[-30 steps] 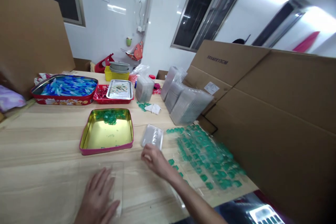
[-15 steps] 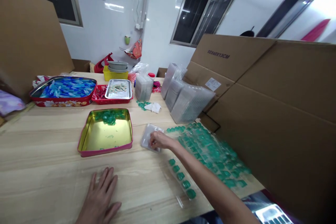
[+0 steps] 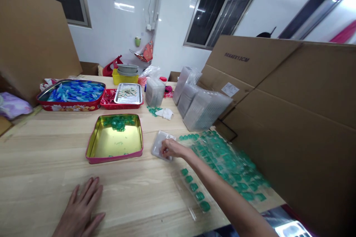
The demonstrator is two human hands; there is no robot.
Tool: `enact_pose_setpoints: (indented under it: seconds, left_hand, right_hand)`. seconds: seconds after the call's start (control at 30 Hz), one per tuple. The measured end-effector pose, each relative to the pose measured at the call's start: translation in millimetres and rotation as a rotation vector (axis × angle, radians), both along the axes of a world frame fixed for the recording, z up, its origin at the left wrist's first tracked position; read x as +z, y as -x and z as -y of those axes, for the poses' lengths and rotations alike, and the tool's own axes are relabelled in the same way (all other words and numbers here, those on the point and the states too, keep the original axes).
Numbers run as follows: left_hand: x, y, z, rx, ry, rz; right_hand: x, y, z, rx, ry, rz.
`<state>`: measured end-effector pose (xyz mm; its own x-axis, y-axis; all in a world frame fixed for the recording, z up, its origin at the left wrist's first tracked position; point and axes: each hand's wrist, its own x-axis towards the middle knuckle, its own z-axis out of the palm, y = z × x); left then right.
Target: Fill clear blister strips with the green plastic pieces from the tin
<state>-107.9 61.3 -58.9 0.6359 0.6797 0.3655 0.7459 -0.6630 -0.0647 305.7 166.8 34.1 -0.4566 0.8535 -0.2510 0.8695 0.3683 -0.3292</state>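
Note:
My left hand lies flat on the wooden table at the lower left, fingers stretched out and holding nothing. Over a small pile of flat, clear plastic pieces, my right hand has its fingers curled and pressed together. What they hold, if anything, is hidden. Beneath my right forearm is a clear strip with a row of green gem-like pieces. To the left of the pile stands a gold-lined tin, with more green pieces heaped at its far side.
Many clear strips of green pieces cover the table's right side. Stacked clear plastic trays lean by a cardboard wall. Toward the back are a tin of blue pieces, a silver tray and a white tissue.
My left hand has slid left and slightly nearer along the table. My right hand stays at the plastic pile, its fingers still curled. The whole view has shifted a little.

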Motion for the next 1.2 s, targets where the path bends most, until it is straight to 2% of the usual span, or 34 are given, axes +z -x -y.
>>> enact_pose_setpoints:
  seconds: [0.3, 0.57, 0.73, 0.83, 0.97, 1.1, 1.2]
  left_hand:
    - [-0.6, 4.3, 0.7, 0.001, -0.054, -0.079]
    - [-10.4, 8.3, 0.6, 0.037, 0.002, -0.037]
    - [-10.7, 8.2, 1.8, 0.048, 0.008, -0.03]
    - [-9.3, 10.4, 2.0, 0.045, -0.013, -0.042]
    - [-6.0, 14.9, 2.1, 0.038, -0.045, -0.027]
    - [7.6, 10.8, 2.3, 0.042, -0.077, -0.006]
    - [26.0, -6.2, 2.2, 0.05, -0.083, 0.051]
  right_hand:
    - [-0.1, 1.1, 1.2, 0.046, -0.041, 0.042]
    - [-3.5, 22.9, 26.0, 0.042, -0.211, 0.181]
    - [-5.3, 24.8, 33.3, 0.059, -0.265, 0.242]
    - [-0.9, 22.3, 34.7, 0.049, -0.315, 0.267]
    - [15.4, 18.9, 40.9, 0.006, -0.392, 0.283]
    - [31.9, 37.3, 72.5, 0.052, -0.463, 0.258]
    - [34.0, 72.5, 114.0, 0.204, -0.47, 0.163]
